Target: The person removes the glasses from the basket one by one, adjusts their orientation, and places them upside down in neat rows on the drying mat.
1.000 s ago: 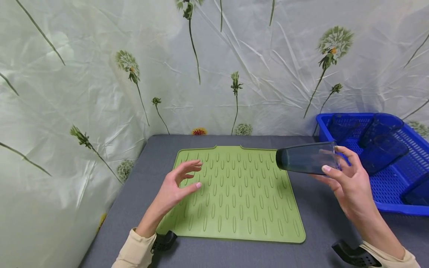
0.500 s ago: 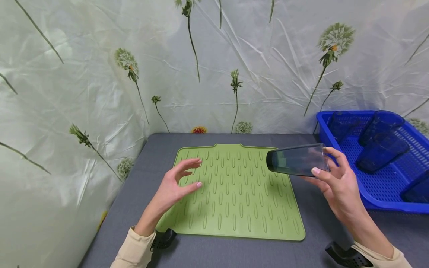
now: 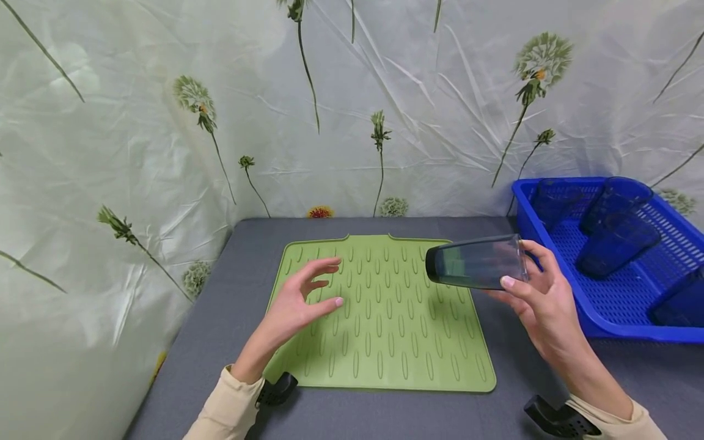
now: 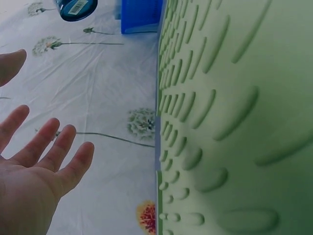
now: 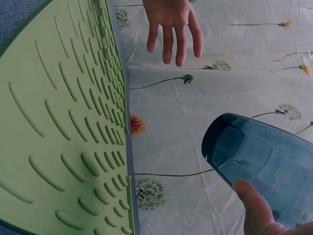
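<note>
A dark bluish drinking glass [image 3: 478, 263] lies sideways in the air over the right part of a green ribbed mat [image 3: 379, 360], its thick base pointing left. My right hand [image 3: 544, 299] grips it near the rim, thumb in front and fingers behind. In the right wrist view the glass [image 5: 264, 166] looks translucent blue, with the thumb against its side. A label shows on the base of the glass [image 4: 77, 7] in the left wrist view. My left hand [image 3: 297, 305] hovers above the mat's left side, fingers spread and loosely bent, holding nothing.
To the right stands a blue plastic basket [image 3: 621, 333] with several similar glasses [image 3: 616, 244] in it. Grey cloth [image 3: 440, 415] covers the table around the mat. A flower-printed sheet [image 3: 440, 122] hangs behind and to the left.
My right hand has carried the glass leftward from beside the basket to over the mat. The left hand has shifted slightly right in view, and the view itself has turned a little.
</note>
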Demonstrator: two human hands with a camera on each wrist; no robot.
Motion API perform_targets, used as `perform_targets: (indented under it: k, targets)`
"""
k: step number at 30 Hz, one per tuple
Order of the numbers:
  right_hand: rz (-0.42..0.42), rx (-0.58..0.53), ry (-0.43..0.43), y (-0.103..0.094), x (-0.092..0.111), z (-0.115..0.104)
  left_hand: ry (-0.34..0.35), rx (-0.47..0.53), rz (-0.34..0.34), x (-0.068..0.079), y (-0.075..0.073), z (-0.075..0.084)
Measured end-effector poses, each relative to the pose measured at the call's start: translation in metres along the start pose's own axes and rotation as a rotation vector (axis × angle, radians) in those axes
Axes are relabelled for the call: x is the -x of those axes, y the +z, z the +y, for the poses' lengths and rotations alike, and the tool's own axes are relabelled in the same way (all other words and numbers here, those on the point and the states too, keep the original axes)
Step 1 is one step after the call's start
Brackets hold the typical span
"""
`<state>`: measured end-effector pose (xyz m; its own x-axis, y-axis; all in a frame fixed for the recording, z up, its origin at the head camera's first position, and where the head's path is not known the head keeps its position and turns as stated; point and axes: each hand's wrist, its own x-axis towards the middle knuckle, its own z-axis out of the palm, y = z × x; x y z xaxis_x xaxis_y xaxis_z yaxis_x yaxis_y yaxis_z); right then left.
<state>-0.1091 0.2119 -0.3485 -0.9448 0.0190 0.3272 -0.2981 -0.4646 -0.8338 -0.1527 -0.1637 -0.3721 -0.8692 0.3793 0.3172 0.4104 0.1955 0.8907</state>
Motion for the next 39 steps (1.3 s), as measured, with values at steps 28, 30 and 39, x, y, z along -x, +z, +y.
perform_targets:
  k: [28, 30, 39]
  targets:
    - [-0.033, -0.043, -0.017, 0.002, 0.004, 0.003, -0.003, -0.009, -0.006, -0.031, 0.028, 0.052]
    - [-0.057, -0.063, -0.021, 0.001, 0.004, 0.003, 0.015, -0.003, -0.002, -0.032, 0.031, 0.052]
    - [-0.032, -0.04, -0.001, 0.004, 0.004, 0.005, 0.022, 0.045, -0.051, -0.041, 0.049, 0.049]
